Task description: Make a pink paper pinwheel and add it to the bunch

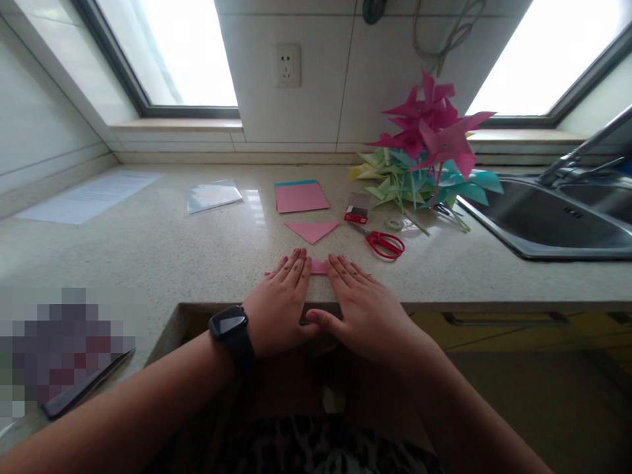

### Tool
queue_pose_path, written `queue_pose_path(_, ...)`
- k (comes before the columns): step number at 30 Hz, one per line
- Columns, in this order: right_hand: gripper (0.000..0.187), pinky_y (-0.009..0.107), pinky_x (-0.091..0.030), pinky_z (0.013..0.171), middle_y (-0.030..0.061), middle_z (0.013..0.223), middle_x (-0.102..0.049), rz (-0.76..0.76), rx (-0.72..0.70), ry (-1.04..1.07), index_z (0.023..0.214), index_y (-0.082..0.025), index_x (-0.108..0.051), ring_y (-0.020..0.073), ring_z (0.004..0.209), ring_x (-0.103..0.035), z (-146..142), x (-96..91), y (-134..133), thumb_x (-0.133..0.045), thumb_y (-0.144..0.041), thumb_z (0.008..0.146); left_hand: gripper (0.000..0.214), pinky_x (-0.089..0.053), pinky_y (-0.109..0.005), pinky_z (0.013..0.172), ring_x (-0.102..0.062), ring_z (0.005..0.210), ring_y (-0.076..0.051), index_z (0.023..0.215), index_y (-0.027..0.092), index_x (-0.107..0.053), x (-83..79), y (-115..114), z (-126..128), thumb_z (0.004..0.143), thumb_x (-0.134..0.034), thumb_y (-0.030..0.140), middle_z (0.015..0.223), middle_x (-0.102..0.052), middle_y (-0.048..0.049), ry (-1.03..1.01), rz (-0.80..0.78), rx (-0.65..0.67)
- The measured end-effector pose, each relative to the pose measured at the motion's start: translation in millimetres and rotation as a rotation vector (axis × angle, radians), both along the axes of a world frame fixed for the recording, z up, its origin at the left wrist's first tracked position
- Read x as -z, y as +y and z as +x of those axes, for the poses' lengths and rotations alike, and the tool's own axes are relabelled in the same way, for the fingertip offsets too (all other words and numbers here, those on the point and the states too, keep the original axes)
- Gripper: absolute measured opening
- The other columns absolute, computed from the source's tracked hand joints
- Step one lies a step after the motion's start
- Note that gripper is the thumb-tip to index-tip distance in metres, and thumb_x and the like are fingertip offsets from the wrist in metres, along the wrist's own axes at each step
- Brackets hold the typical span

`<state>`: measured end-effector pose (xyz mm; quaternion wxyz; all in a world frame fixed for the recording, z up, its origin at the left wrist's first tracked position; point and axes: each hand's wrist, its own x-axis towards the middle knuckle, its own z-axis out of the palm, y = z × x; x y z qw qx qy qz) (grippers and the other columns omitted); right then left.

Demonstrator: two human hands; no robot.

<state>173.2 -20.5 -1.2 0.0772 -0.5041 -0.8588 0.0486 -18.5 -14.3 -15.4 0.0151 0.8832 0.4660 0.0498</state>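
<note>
Both hands lie flat near the counter's front edge, pressing on a folded pink paper [318, 267] that is mostly covered by my fingers. My left hand [282, 296], with a black watch on its wrist, rests on the left part. My right hand [363, 299] rests on the right part, fingers stretched out. Just beyond them lies a pink paper triangle [312, 230]. Red-handled scissors [385, 244] lie to the right of it. Behind the triangle is a stack of square paper [301, 197], pink on top with a blue edge showing.
A small red box [356, 215] and a tape roll [394, 224] sit by the scissors. Paper pinwheels [434, 131] in pink, green and blue stand by the sink [553, 224]. A clear packet [214, 196] and a printed sheet [91, 195] lie left. A blurred flat object [74, 349] is at lower left.
</note>
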Motion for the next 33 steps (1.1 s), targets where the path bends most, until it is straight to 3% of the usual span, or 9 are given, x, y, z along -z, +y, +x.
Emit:
queue_pose_path(7, 0.099, 0.046, -0.024, 0.123, 0.0205, 0.16, -0.028, -0.004, -0.018, 0.032, 0.154, -0.002, -0.034, 0.0307, 0.15, -0.026, 0, -1.0, 6, -0.032, -0.078, 0.091, 0.114, -0.014, -0.048, 0.124, -0.005, 0.153, -0.036, 0.154, -0.006, -0.018, -5.1, 7, -3, 0.082, -0.045, 0.078, 0.163, -0.009, -0.0307, 0.009, -0.054, 0.012)
queue_pose_path(15, 0.096, 0.045, -0.025, 0.123, 0.0212, 0.16, -0.028, 0.014, -0.031, 0.037, 0.154, -0.001, -0.032, 0.0294, 0.151, -0.026, 1, 3.0, 21, -0.029, -0.076, 0.093, 0.114, -0.014, -0.05, 0.123, -0.006, 0.153, -0.038, 0.152, -0.008, -0.019, -8.2, 20, -1, 0.083, -0.037, 0.08, 0.161, -0.01, -0.0335, 0.027, -0.064, 0.013)
queue_pose_path(25, 0.096, 0.046, -0.023, 0.123, 0.022, 0.162, -0.024, -0.023, -0.02, 0.025, 0.154, 0.001, -0.03, 0.0304, 0.151, -0.024, -1, 2.5, 36, -0.027, -0.074, 0.095, 0.116, -0.012, -0.048, 0.124, -0.002, 0.153, -0.036, 0.154, -0.009, -0.009, -11.5, 37, 2, 0.083, -0.04, 0.078, 0.162, -0.002, -0.0324, 0.048, -0.132, -0.019)
queue_pose_path(29, 0.077, 0.047, -0.027, 0.122, 0.0208, 0.16, -0.031, 0.021, -0.025, 0.097, 0.154, -0.004, -0.034, 0.029, 0.15, -0.028, 3, 5.3, 41, -0.037, -0.059, 0.1, 0.124, -0.013, -0.049, 0.123, -0.003, 0.153, -0.038, 0.154, -0.009, -0.011, -11.6, 36, 2, 0.079, -0.036, 0.087, 0.162, -0.003, -0.0329, 0.013, -0.128, -0.024)
queue_pose_path(33, 0.042, 0.044, -0.037, 0.114, 0.0149, 0.147, -0.054, 0.154, 0.005, 0.166, 0.136, -0.013, -0.059, 0.0287, 0.137, -0.05, 5, 2.9, 47, -0.051, -0.032, 0.1, 0.127, -0.014, -0.05, 0.123, -0.003, 0.153, -0.039, 0.155, -0.008, -0.013, -10.4, 36, 2, 0.076, -0.034, 0.09, 0.162, -0.002, -0.0324, 0.001, -0.131, -0.031)
